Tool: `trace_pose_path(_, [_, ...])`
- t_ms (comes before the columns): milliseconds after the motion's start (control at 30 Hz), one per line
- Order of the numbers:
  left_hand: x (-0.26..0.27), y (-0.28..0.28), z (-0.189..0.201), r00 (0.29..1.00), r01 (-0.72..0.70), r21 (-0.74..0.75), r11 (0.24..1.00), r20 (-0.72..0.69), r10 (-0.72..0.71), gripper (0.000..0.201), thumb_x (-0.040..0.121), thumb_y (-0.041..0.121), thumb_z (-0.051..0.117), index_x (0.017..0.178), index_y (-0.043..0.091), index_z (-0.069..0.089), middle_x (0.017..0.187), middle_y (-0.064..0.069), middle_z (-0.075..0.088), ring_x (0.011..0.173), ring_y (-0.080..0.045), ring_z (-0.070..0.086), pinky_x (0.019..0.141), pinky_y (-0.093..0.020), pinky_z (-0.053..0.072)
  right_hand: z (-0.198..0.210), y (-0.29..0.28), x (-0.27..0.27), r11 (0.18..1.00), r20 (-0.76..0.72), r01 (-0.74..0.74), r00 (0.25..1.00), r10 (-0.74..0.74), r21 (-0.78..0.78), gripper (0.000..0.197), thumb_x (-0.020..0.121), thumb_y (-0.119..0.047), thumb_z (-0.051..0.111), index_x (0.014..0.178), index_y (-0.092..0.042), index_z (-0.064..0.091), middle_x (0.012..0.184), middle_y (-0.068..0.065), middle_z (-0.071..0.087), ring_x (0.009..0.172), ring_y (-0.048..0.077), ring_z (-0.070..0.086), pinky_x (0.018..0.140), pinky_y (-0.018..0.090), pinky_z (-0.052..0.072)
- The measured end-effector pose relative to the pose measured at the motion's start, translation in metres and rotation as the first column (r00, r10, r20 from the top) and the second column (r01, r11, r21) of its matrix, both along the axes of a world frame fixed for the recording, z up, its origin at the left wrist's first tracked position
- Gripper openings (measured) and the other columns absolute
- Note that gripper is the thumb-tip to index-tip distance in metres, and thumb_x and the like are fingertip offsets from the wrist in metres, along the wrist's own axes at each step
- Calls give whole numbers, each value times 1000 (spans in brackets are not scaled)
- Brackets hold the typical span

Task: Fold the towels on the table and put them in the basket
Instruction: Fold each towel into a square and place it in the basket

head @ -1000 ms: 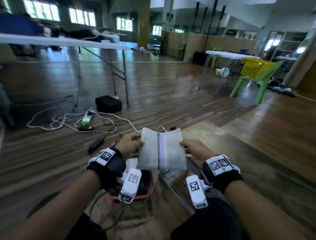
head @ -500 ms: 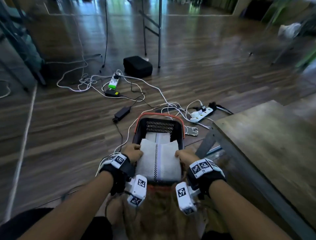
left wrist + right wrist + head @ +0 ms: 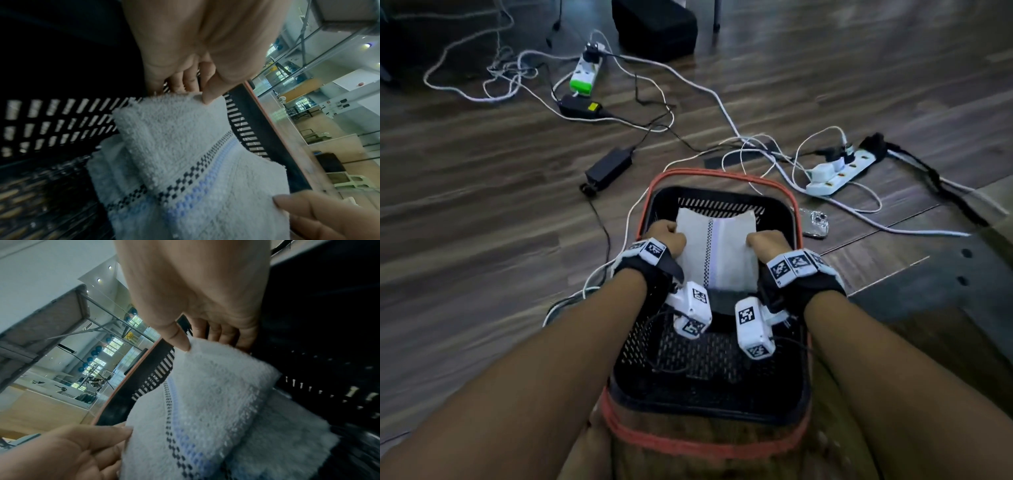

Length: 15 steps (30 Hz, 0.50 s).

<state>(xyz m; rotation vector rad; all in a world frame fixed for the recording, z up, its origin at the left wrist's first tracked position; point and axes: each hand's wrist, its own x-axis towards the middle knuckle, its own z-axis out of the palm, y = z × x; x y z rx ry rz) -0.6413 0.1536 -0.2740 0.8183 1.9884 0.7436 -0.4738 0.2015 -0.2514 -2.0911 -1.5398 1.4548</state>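
A folded white towel (image 3: 717, 255) with a dark checked stripe and a pale blue stripe sits low inside the black basket (image 3: 796, 219) with the red rim, on the floor. My left hand (image 3: 667, 234) pinches its left edge, thumb on top and fingers beneath, as the left wrist view shows (image 3: 197, 95). My right hand (image 3: 765, 241) pinches the right edge the same way (image 3: 197, 342). The towel (image 3: 185, 154) lies over another white towel (image 3: 292, 434) in the basket. Slotted black basket walls (image 3: 61, 123) stand close around both hands.
Power strips (image 3: 839, 173) (image 3: 585, 73), adapters (image 3: 607, 168) and tangled white and black cables (image 3: 688, 85) lie on the wood floor beyond the basket. A phone (image 3: 814, 224) lies just right of the rim. The table's corner (image 3: 969, 274) is at the right.
Both hands have carried the folded towel from in front of me down into the basket. My view has tipped down from the room to the floor.
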Motion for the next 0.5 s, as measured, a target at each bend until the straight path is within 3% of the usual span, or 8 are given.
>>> trace_pose_path(67, [-1,11,-17,1000,-17,11,1000,3,17,20,78,-1,48,68,15,54,82,-10,53,77,-23,51,72,-30,42,-15,11,-3,1000,19,10,1000,-10,5,13,86,-11,51,83,-1,57,80,11,54,60,22,47,53,30,32])
trace_pose_path(167, [0,18,-31,1000,-28,-19,999,0,28,18,71,11,51,56,20,45,80,-10,52,70,-22,48,70,-28,39,-31,16,-5,1000,28,25,999,-25,3,13,86,-13,51,82,-1,55,67,7,51,55,17,43,58,29,33])
trace_pose_path(233, [1,18,-36,1000,-8,-27,1000,-8,8,8,71,13,51,64,17,54,80,-11,56,69,-24,52,70,-28,42,-36,16,-5,1000,26,27,999,-27,-8,15,86,-14,50,79,-1,54,64,5,48,56,17,44,63,27,34])
trace_pose_path(300, [-1,17,-42,1000,12,-30,999,-26,-13,12,78,6,49,80,10,60,82,-13,58,76,-25,55,72,-31,45,-38,15,-4,1000,20,23,1000,-23,-9,21,86,-14,49,69,-3,50,63,6,48,56,19,44,64,27,34])
trace_pose_path(500, [0,11,-47,988,69,-88,994,-134,-81,11,81,2,47,88,5,55,87,-12,55,82,-28,54,69,-27,37,-46,10,-5,999,29,-26,999,25,47,30,87,-10,44,59,-11,34,59,4,34,51,19,34,49,29,22])
